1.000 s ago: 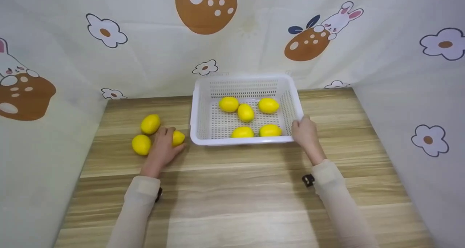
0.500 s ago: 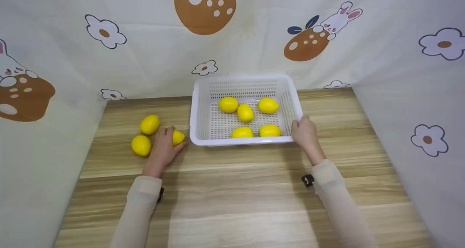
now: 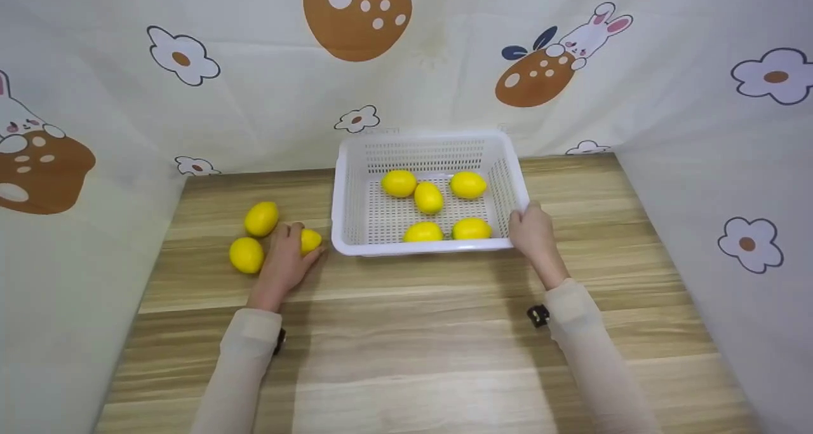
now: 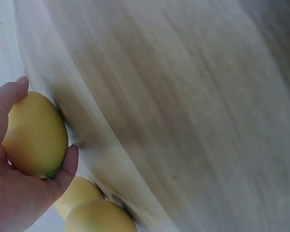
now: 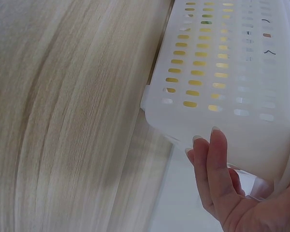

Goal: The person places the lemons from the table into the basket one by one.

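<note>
My left hand [image 3: 284, 264] grips a yellow lemon [image 3: 310, 240] on the wooden table, just left of the basket. In the left wrist view, thumb and fingers curl round this lemon [image 4: 37, 135], its green stem end showing. Two more lemons lie beside that hand, an upper one [image 3: 262, 218] and a lower one [image 3: 246, 255]. A white perforated plastic basket [image 3: 406, 248] holds several lemons, among them one in the middle [image 3: 429, 197]. At the basket's front right corner my right hand [image 3: 533, 230] grips the rim, with fingers against the outer wall [image 5: 251, 140] in the right wrist view.
The wood-grain table [image 3: 406, 345] extends in front of the basket and to both sides. A pale curtain [image 3: 438, 59] printed with rabbits and flowers hangs close behind the basket and along both sides. Dark wrist straps [image 3: 538, 316] show at both cuffs.
</note>
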The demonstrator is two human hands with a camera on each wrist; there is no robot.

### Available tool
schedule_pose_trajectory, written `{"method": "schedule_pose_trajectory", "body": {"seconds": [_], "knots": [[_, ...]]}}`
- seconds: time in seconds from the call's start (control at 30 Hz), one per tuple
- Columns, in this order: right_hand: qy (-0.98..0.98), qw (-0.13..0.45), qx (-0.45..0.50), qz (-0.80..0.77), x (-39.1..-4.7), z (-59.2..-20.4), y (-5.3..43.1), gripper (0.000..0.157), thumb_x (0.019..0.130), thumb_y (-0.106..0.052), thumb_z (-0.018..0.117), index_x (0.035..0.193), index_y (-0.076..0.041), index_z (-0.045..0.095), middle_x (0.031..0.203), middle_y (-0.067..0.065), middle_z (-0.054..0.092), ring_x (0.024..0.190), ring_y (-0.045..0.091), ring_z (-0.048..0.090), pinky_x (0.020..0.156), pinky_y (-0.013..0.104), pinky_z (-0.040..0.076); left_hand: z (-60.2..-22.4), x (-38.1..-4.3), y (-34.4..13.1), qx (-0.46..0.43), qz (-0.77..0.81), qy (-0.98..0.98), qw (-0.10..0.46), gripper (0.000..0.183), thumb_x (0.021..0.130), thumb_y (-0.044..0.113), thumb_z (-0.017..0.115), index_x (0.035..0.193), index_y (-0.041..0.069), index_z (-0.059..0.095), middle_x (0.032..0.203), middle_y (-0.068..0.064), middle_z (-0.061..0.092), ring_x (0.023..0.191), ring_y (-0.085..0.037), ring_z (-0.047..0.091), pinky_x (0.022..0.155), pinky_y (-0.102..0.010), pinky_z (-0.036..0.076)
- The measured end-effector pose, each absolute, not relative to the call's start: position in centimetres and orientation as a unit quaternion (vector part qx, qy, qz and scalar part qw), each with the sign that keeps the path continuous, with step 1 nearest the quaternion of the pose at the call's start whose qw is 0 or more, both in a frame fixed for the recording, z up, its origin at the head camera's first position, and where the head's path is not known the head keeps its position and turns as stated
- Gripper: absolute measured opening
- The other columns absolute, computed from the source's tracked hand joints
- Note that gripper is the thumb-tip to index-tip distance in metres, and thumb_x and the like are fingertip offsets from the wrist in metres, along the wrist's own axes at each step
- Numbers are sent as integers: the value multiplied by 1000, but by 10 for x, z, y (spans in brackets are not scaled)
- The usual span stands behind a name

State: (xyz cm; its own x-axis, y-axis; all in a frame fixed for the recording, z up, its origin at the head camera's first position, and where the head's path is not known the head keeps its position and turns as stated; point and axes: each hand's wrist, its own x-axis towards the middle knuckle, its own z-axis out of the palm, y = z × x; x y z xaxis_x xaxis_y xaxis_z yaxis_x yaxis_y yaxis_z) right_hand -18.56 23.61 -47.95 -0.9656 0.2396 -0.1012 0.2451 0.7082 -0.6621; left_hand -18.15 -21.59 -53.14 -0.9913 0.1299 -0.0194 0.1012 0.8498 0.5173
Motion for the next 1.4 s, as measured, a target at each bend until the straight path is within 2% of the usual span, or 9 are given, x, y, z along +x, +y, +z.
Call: {"method": "schedule_pose_trajectory", "body": {"seconds": [0.33, 0.7, 0.93, 1.17, 1.4], "knots": [[921, 4, 124, -368, -186, -479, 237, 42, 105, -14, 39, 126, 22, 49, 107, 34, 64, 84, 33, 61, 65, 36, 51, -525, -178, -217, 59, 265, 962, 19, 64, 101, 28, 72, 142, -13, 45, 130, -34, 44, 119, -48, 47, 106, -59, 43], [925, -1, 121, -361, -185, -477, 237, 40, 105, -13, 40, 122, 22, 50, 101, 31, 61, 85, 36, 58, 77, 52, 53, -514, -174, -218, 68, 263, 962, 26, 65, 102, 32, 72, 141, -13, 47, 132, -33, 48, 114, -46, 52, 103, -59, 46], [923, 1, 121, -365, -185, -477, 237, 38, 105, -13, 40, 120, 21, 51, 95, 25, 59, 81, 33, 58, 69, 44, 52, -503, -173, -219, 74, 256, 963, 33, 67, 102, 34, 71, 142, -13, 46, 135, -36, 49, 115, -47, 55, 104, -61, 47], [924, -1, 119, -364, -185, -477, 236, 39, 105, -13, 40, 121, 21, 51, 95, 25, 59, 81, 34, 57, 70, 46, 52, -492, -171, -216, 73, 253, 964, 36, 70, 102, 35, 72, 145, -13, 45, 139, -36, 48, 120, -46, 54, 107, -62, 47], [927, 4, 123, -355, -186, -479, 237, 38, 106, -13, 40, 121, 21, 51, 96, 26, 61, 79, 32, 60, 64, 38, 52, -486, -172, -216, 80, 263, 961, 35, 68, 102, 33, 72, 145, -12, 45, 138, -35, 50, 119, -46, 55, 108, -62, 47]]}}
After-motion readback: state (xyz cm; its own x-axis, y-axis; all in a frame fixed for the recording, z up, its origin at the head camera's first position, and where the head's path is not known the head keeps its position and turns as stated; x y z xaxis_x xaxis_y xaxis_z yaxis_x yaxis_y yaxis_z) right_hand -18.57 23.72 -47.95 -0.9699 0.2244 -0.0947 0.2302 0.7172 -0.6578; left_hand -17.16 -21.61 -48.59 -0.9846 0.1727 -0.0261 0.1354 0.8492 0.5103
